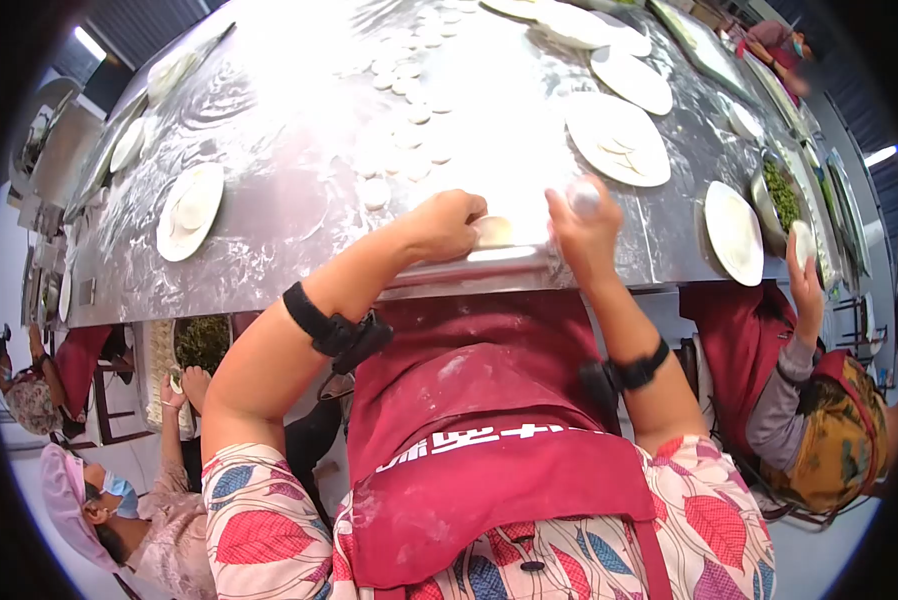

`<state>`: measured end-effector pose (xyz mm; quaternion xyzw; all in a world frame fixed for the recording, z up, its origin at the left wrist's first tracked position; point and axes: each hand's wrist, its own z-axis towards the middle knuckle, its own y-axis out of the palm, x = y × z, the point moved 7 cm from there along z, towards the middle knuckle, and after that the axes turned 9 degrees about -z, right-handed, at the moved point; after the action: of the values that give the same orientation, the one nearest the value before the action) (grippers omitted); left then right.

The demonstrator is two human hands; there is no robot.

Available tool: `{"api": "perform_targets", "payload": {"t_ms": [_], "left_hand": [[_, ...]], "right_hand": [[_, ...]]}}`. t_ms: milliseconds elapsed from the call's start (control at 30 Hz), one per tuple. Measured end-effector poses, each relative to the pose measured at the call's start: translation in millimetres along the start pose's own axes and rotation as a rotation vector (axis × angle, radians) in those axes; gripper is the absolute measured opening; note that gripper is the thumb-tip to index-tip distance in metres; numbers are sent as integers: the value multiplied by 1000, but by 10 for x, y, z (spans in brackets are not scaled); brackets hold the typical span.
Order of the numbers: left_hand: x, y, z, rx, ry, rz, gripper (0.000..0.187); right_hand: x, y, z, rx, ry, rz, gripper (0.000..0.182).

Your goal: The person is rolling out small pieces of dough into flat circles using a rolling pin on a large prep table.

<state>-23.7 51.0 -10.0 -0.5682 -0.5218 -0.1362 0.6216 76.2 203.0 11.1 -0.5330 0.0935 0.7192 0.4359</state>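
Pinching a pale dough disc [494, 232] by its left edge, left hand [447, 224] is nearer; right hand [591, 232], right of disc, curls round a blurred round-ended object [583, 198].

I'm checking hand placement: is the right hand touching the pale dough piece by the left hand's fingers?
Apart. The head view shows a bright gap over the tabletop between the right hand and the pale dough piece.
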Motion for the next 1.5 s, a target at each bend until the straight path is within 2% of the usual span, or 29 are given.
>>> {"api": "perform_targets", "payload": {"t_ms": [133,233,300,400,433,600,667,767,800,933,1000,1033,1100,1133,1167,1233,1333,1433,1500], "left_hand": [[1,-13,165,84,-26,18,25],[-18,34,120,2,14,51,22],[-94,14,79,48,-9,-15,20],[-118,50,-11,22,-19,-82,20],[-85,40,-6,39,9,-62,22],[34,-24,102,47,-18,59,22],[29,44,84,-15,20,103,21],[-144,37,79,25,16,-54,20],[-142,42,33,-35,2,-90,19],[-105,-101,-18,54,-29,48,20],[-237,-144,25,98,-51,-8,20],[-224,-183,58,112,-45,-31,21],[-188,-170,8,76,-61,-19,21],[-304,-104,20,98,8,-26,20],[-86,-109,-100,98,-63,27,20],[-7,-45,-136,123,5,129,19],[12,-23,-53,111,40,88,15],[-84,-22,182,34,-88,-334,12],[71,-26,377,8,-55,-396,12]], "right_hand": [[54,203,304,-16,-43,-85,20],[-67,-43,-39,-26,2,-87,21],[-132,-156,-305,-53,111,62,22],[21,-106,-158,-3,-25,-85,23],[19,-14,-36,6,53,-3,24],[129,176,242,20,-58,-107,25],[98,10,-11,-25,45,-55,24],[-22,-139,-310,-62,123,65,22],[-26,-152,-360,-58,142,113,22],[0,156,217,31,-47,-37,21],[97,346,419,7,-79,-76,21],[-107,286,409,138,-312,-138,21],[-127,144,277,135,-255,-149,22],[-115,42,159,109,-197,-147,21],[-108,-43,19,75,-137,-141,21],[-176,-169,-207,25,-44,-60,21],[-217,-252,-372,15,-89,39,22],[-227,-265,-374,-8,-130,61,22],[-253,-272,-365,-51,-114,119,21]]}}
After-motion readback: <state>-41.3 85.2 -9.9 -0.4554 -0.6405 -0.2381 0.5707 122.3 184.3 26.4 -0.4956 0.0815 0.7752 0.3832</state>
